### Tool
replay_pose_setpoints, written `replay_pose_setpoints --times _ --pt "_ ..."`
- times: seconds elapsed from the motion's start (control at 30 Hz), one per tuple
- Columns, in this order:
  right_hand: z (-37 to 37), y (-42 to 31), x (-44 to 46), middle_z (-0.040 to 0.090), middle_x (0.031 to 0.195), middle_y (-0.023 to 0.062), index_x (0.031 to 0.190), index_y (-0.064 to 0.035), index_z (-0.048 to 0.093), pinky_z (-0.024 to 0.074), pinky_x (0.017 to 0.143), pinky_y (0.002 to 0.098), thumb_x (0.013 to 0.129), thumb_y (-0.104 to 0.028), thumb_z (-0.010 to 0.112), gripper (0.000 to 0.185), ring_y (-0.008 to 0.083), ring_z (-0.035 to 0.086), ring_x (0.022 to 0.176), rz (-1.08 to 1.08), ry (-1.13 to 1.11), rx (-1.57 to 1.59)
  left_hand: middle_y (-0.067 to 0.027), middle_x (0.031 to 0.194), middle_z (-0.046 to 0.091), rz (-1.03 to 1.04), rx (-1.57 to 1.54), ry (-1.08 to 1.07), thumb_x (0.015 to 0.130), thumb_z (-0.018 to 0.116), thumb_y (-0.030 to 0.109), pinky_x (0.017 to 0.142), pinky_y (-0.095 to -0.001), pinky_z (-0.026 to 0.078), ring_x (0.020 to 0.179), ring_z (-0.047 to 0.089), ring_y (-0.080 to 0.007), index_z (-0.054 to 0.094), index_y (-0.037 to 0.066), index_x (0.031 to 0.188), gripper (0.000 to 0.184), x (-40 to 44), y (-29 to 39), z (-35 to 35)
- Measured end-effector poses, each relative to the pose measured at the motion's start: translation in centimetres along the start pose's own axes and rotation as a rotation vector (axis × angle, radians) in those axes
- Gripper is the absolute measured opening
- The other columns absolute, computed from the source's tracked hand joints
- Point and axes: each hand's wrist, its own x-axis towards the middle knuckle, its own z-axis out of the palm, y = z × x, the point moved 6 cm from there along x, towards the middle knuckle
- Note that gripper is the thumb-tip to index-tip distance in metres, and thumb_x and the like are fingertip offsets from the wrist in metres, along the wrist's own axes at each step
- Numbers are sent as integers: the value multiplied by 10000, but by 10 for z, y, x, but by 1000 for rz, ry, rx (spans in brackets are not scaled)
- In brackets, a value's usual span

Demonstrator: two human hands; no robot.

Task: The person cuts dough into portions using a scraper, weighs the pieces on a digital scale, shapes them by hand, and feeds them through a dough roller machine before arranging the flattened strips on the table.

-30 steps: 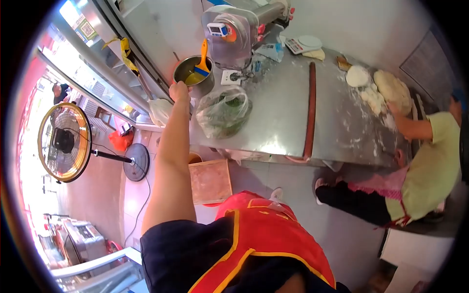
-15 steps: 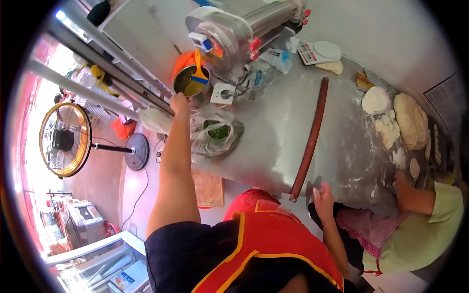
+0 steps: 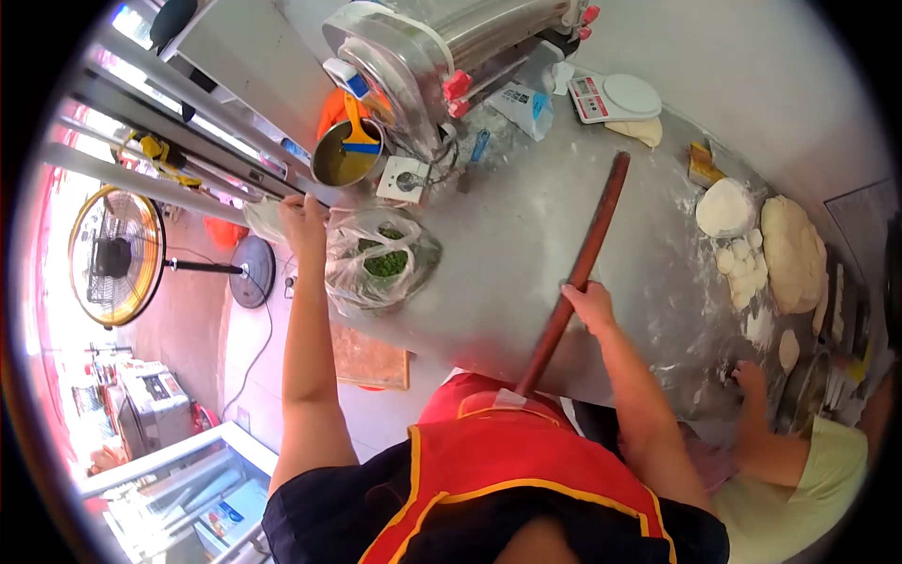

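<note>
- The metal table (image 3: 498, 244) fills most of my view, dusted with flour toward its far right; I judge the bare middle suits a long pin best.
- A co-worker in a pale sleeve (image 3: 827, 470) stands at the right end, one hand (image 3: 749, 378) low over the tabletop, near a big dough lump (image 3: 789, 254). A pin swung that way would want care.
- A steel machine (image 3: 399, 94) stands at the back left, well apart from both hands.
- The long rolling pin (image 3: 601, 211) slants over the table, its near end meeting the red apron (image 3: 526, 451) from here; whether they touch, I can't tell. The right hand (image 3: 592, 306) is clasped round it, below its middle; a grip nearer the balance point would probably steady it.
- The clear bag (image 3: 413, 263) of chopped greens sits at the left edge, slack and likely easy to snag.
- The pot (image 3: 324, 152) of yellowish liquid stands just beyond, an orange brush (image 3: 355, 122) leaning in it; best kept unbumped.
- The left hand (image 3: 303, 226), smallest, is raised beside bag and pot, fingers loosely curled, seemingly holding nothing, well apart from the right.
</note>
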Motion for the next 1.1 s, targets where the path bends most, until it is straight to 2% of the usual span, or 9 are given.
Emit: replay_pose_setpoints --times 0.1,0.13,0.3,0.4,0.5,0.63,0.77,1.0,1.1 --pt "25 -12 -14 657 733 134 804 -1 644 482 652 380 769 -366 621 368 249 640 707 -39 -27 164 -114 905 616 336 387 13 898 572 166 664 -307 484 814 601 -215 504 -1 1064 246 -103 69 -5" --pt "35 -21 -21 573 609 38 800 -13 606 405 404 296 796 -369 641 357 131 491 431 -158 -53 231 -132 916 613 171 302 -211 893 579 168 698 -337 482 822 599 -233 521 17 1069 239 -138 69 7" --pt "91 -58 -67 637 704 101 866 4 616 491 582 329 808 -324 666 337 186 616 620 -353 -153 254 -242 1095 561 141 424 -833 757 720 310 854 -423 464 1003 564 -389 438 -24 1231 645 -303 50 75" --pt "112 -75 -77 658 754 172 911 -4 594 511 617 403 805 -380 656 396 322 659 694 -435 -341 235 -265 932 610 -182 437 -719 793 667 330 748 -480 464 889 587 -441 486 36 1097 460 -336 7 75" --pt "110 -79 -78 651 711 121 957 -11 552 500 511 350 830 -331 650 358 227 638 571 -249 -648 265 -259 828 617 -142 598 -565 816 625 327 703 -503 454 821 592 -452 495 46 1023 372 -329 -4 67" --pt "62 -59 -34 634 714 76 1040 -30 511 475 448 291 855 -275 633 330 153 598 517 -358 -517 264 -258 840 625 -233 538 -582 811 584 268 709 -503 457 808 600 -444 502 28 1028 334 -299 -20 74" --pt "-16 -25 37 620 727 73 1047 -30 511 469 446 283 862 -218 617 285 143 583 520 -287 -261 257 -238 909 625 -126 648 -537 809 590 219 747 -491 456 861 589 -429 506 11 1039 321 -263 -9 90" --pt "-99 -45 125 607 859 83 1065 -38 528 463 473 264 894 -178 578 226 150 585 606 -126 -126 437 -170 1100 549 296 817 -137 823 551 80 940 -474 367 1061 474 -384 522 -6 1098 290 -245 29 120" --pt "-109 -69 172 602 889 80 1063 -33 536 474 484 271 900 -183 569 224 158 587 620 -64 -65 599 -192 1232 497 514 630 -325 832 548 96 1035 -483 311 1203 407 -389 491 -14 1186 375 -266 36 167"
